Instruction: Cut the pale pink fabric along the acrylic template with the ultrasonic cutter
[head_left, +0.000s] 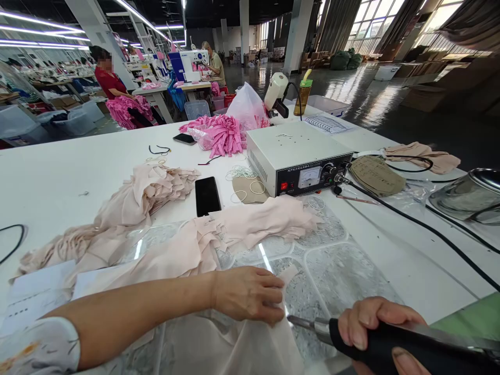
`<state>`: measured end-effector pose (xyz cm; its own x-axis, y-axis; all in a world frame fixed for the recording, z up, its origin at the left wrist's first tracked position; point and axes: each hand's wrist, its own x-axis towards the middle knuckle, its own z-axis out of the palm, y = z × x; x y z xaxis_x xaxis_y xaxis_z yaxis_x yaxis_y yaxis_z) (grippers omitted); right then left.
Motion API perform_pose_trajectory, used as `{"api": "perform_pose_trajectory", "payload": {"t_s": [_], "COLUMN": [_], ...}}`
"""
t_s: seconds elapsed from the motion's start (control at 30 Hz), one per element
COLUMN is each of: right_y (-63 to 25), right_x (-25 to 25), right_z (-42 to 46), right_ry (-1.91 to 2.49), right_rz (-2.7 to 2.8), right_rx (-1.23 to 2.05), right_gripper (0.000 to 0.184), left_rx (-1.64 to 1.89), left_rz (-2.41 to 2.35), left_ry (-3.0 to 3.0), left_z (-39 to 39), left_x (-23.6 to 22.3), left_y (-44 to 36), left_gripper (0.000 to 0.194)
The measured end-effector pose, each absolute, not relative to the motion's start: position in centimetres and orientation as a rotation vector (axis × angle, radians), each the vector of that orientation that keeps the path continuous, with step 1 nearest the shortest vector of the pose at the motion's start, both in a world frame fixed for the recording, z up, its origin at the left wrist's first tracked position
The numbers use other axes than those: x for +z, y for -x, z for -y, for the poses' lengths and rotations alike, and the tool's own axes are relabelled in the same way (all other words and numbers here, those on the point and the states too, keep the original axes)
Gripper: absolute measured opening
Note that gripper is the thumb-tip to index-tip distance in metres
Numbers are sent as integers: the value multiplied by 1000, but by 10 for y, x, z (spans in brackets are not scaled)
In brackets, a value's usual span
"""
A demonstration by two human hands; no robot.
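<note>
My left hand (250, 294) reaches across from the left, its fingers curled and pressed together on a piece of thin beige fabric (269, 346) that hangs toward the front edge. A narrow end of the cloth shows beyond the fingers. In my right hand (375, 325), at the lower right, is a black-handled tool (383, 344) with a slim metal tip. That tip points left and lies close to my left fingertips, at the fabric's edge; whether it touches the cloth I cannot tell. Under both lies a grey marbled glossy board (332, 265).
Stacked beige fabric pieces (269, 221) and another heap (144, 195) lie behind my left hand. A phone (207, 196), a metal control box (299, 148) with a black cable, pink strips (222, 133) and a glass-like container (469, 195) stand farther back. Other people work at sewing machines beyond.
</note>
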<state>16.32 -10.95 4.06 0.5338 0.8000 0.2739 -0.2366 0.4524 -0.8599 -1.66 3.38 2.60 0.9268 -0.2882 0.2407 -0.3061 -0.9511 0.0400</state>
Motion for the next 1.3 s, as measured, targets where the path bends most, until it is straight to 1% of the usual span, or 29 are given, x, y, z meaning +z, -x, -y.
{"api": "perform_pose_trajectory", "payload": {"t_s": [0.23,0.77,0.9,1.0,1.2,1.3], "right_y": [-161,-166,-166,-167,-169,-168], "right_x": [47,42,40,36,28,28], "right_z": [105,103,92,79,68,68], "right_ry": [885,875,851,837,820,805], "right_rz": [702,736,629,598,621,640], "right_rx": [676,744,628,555,550,535], "right_gripper": [15,13,11,13,13,13], "left_rx": [375,366,379,394,410,409], "left_rz": [475,456,442,437,442,445], "left_ry": [-3007,-3015,-3013,-3009,-2963,-2934], "left_z": [-34,-34,-34,-34,-35,-35], "left_x": [28,24,25,26,28,28], "left_y": [16,17,17,17,15,14], "left_gripper": [20,20,19,18,12,14]}}
